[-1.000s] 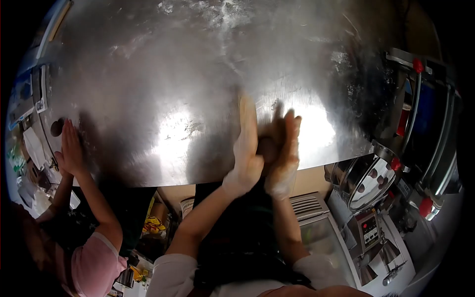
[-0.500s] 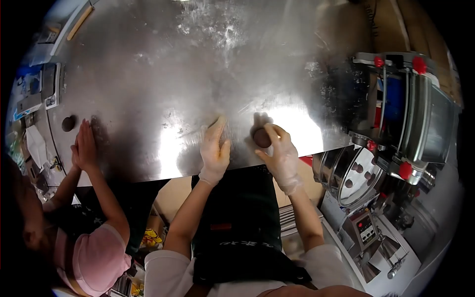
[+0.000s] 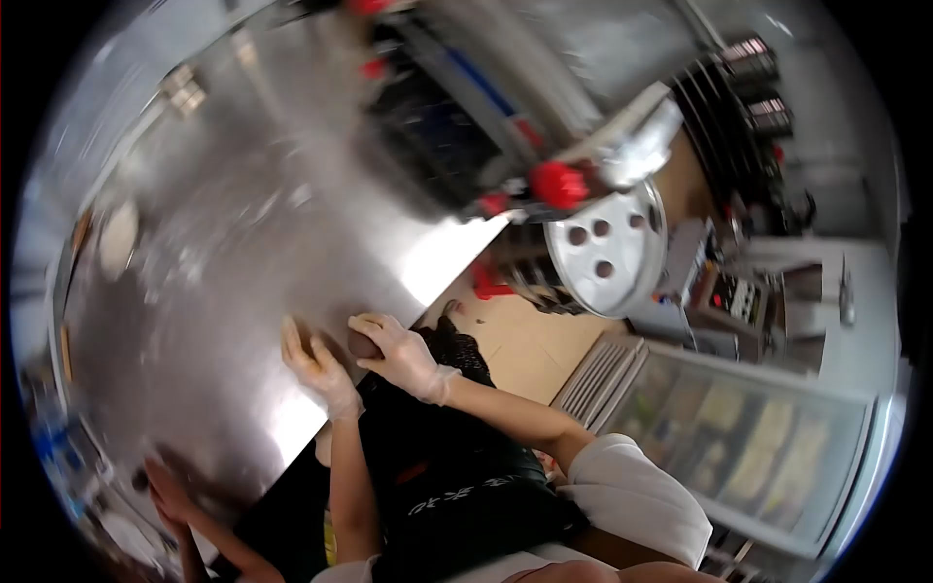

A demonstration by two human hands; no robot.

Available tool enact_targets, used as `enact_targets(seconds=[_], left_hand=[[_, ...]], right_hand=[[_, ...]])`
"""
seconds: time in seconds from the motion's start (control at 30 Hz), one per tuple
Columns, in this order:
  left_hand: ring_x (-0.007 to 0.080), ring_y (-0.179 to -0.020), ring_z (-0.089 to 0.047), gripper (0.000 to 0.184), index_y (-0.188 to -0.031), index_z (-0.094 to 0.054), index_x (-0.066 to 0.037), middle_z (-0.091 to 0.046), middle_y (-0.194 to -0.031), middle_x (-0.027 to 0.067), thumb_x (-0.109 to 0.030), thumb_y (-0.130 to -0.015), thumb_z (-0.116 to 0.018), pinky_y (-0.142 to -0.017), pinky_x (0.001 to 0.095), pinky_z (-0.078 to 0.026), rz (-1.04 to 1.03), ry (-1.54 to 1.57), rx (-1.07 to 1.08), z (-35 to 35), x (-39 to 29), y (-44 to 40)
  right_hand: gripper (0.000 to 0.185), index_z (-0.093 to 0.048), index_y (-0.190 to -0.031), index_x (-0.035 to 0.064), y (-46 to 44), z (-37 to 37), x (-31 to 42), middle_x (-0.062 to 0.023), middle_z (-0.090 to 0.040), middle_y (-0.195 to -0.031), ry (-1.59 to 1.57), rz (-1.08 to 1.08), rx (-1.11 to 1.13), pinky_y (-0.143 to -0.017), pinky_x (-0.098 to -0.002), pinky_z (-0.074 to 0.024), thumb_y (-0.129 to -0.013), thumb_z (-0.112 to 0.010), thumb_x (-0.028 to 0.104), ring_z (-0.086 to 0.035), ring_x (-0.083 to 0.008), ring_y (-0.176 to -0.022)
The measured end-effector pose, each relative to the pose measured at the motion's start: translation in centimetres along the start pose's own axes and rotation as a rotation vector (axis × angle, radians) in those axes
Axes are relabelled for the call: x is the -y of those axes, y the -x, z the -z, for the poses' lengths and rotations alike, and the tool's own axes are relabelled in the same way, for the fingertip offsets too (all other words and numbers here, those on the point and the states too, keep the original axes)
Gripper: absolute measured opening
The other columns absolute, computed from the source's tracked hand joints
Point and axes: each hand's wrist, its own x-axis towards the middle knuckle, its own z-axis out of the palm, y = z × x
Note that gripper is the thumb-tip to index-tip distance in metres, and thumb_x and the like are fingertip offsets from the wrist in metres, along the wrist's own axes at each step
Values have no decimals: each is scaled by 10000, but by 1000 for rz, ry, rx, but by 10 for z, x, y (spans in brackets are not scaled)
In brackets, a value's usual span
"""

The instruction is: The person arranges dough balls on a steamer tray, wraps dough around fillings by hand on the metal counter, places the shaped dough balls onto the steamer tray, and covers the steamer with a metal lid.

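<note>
My right hand [image 3: 406, 360], in a clear glove, has its fingers and thumb around a round brown dough ball [image 3: 363, 345] near the front edge of the steel table [image 3: 224, 321]. Whether the ball rests on the steel or is lifted, I cannot tell. Just left of it, my left hand [image 3: 321, 371], also gloved, is held with the fingers stretched out and nothing in it.
Right of the table, several brown balls lie on a round white tray [image 3: 632, 282]. A machine with red knobs [image 3: 559, 185] stands at the table's right end. A glass-topped cabinet [image 3: 748, 437] is at lower right. A co-worker's hands [image 3: 173, 496] are at lower left.
The view has swung to the right, bringing the tray and cabinet further in. My right hand's fingers have closed around the dough ball; my left hand stays beside it, fingers stretched out.
</note>
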Motion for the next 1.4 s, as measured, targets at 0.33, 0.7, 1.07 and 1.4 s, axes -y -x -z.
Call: enact_targets(seconds=[0.33,0.7,1.07,1.4], left_hand=[[476,-1355,-384,596,-1404,-467,56,-415,-1461,314,-297,-947,-614,-1147,535,-296,-440,-713,74,-176,-72,13],[425,-778,-611,452,-932,-685,65,-663,-887,267,-356,-1004,-539,-698,502,-490,-241,-763,44,-194,-77,28],[465,-1138,-511,488,-1213,-603,40,-577,-1224,304,-395,-1028,-481,-973,529,-406,-131,-852,117,-186,-72,23],[427,-1108,-539,420,-1190,-616,20,-582,-1215,261,-346,-1002,-531,-922,511,-449,-70,-830,93,-188,-74,23]], right_hand=[[596,-567,-1303,0,146,322,-231,-204,-641,-1170,278,-555,-772,-918,-380,-527,-755,-798,41,-652,-334,-1041],[566,-556,-1322,67,188,437,-449,-153,-588,-1287,440,-1039,-733,-984,-402,-487,-802,-730,205,-579,-334,-1178],[638,-524,-1360,85,185,435,-458,-176,-568,-1326,457,-986,-672,-956,-403,-508,-784,-777,196,-567,-340,-1191],[507,-562,-1332,31,231,435,-400,-201,-621,-1257,568,-818,-831,-993,-416,-487,-857,-714,123,-599,-362,-1155]])
